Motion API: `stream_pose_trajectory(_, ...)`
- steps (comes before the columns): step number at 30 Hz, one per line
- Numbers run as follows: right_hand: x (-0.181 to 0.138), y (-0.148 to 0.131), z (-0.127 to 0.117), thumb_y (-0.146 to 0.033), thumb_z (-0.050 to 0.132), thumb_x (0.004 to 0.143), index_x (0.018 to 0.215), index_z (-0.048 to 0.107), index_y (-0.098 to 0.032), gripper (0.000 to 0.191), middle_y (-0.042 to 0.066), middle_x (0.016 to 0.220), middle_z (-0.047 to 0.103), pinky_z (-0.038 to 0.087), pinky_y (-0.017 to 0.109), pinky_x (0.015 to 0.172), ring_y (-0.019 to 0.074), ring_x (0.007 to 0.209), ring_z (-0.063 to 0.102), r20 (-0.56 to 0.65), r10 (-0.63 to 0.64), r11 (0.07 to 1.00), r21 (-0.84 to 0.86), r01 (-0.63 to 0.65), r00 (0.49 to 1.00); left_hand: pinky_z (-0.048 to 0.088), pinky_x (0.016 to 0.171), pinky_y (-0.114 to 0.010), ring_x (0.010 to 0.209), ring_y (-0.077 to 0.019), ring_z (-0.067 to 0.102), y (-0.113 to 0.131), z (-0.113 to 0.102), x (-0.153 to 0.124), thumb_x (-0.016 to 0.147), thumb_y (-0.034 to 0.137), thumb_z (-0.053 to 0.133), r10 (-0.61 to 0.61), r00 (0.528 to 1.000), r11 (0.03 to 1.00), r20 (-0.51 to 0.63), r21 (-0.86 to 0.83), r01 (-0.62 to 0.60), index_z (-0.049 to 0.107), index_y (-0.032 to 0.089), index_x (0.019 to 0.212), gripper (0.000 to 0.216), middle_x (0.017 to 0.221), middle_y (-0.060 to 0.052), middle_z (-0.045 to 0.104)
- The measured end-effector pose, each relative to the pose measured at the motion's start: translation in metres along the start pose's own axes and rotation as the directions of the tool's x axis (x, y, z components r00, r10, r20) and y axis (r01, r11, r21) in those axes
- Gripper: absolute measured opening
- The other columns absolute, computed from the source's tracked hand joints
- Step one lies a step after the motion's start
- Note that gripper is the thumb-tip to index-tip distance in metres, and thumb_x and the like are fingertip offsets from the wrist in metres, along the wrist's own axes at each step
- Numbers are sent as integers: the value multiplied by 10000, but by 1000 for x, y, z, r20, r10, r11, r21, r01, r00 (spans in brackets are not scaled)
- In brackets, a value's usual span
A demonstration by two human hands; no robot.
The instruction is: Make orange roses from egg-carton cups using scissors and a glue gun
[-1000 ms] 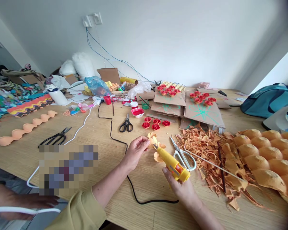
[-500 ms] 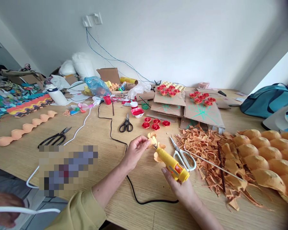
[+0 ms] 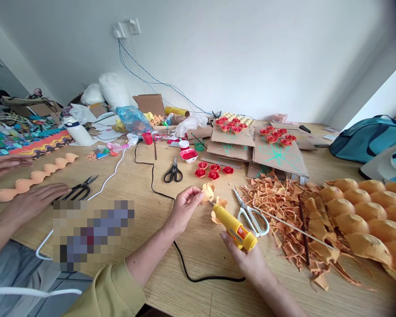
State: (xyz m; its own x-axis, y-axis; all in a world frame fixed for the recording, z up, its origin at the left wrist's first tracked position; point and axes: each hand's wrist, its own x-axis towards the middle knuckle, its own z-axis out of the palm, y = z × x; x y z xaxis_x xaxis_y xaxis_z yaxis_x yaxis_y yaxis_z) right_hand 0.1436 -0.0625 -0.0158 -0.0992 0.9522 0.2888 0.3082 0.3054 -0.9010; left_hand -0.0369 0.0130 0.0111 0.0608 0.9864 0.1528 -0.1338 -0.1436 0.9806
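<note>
Between its thumb and fingers my left hand (image 3: 183, 209) pinches a pale orange flower (image 3: 207, 192) cut from egg carton, held just over the table. A yellow glue gun (image 3: 234, 226) is gripped in my right hand (image 3: 249, 259), its nozzle pointing at the flower's lower right edge. Whether the nozzle touches it I cannot tell. Loose carton petal pieces (image 3: 217, 217) lie beneath and behind the nozzle. White-handled scissors (image 3: 253, 216) rest open to the right of the gun.
Carton scraps (image 3: 273, 207) and an egg tray (image 3: 369, 209) fill the right side. Red painted roses (image 3: 214, 174), a bowl of red paint (image 3: 188, 155) and black scissors (image 3: 173, 171) stand beyond my hands. At left, a co-worker's hand (image 3: 36, 199) reaches beside other black scissors (image 3: 75, 191). A black cord (image 3: 188, 266) crosses the table.
The flower has tilted upright in my left hand, and the glue gun has shifted slightly left and down. A co-worker's hands have come over the table at left, one by the black scissors.
</note>
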Motion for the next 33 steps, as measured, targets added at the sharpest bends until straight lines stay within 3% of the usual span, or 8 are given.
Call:
stream_pose_trajectory(8,1,2,-4,-457,562,900,660,475,-218,350,-18,612,470,431,256,545,134,569,444,-45,33,999,23,-32,998,417,747,-246,746,-120,541,-4,-4,0,829,440,716,-77,994,997,73,-15,78,626,159,791,298,764,6,613)
stream_pose_trajectory(18,1,-2,-3,-458,568,887,645,472,-223,351,-25,595,441,408,250,498,124,534,408,-21,61,997,47,-60,998,425,689,-231,705,-102,555,-7,-6,4,755,447,787,-116,993,979,21,-167,118,663,156,785,317,751,12,635)
stream_pose_trajectory(27,0,5,-1,-475,582,874,653,519,-210,350,-19,586,468,420,257,514,130,538,426,39,75,995,55,-77,996,414,582,-216,732,-127,617,-3,-5,8,648,361,873,-245,969,865,20,-447,228,631,162,786,343,846,-27,705)
stream_pose_trajectory(30,2,1,-3,-461,610,861,698,558,-205,309,8,664,558,470,266,579,152,610,511,49,58,994,86,-62,997,421,576,-217,678,-109,591,-3,-5,9,650,374,872,-206,979,887,1,-423,187,627,155,778,352,803,-21,688)
stream_pose_trajectory(33,5,-5,-8,-476,620,862,781,590,-201,289,21,727,589,492,275,606,161,649,545,-43,79,989,126,-73,996,441,589,-224,623,-87,534,-3,-4,7,669,432,851,-151,988,942,-34,-307,134,636,155,792,372,777,-7,661)
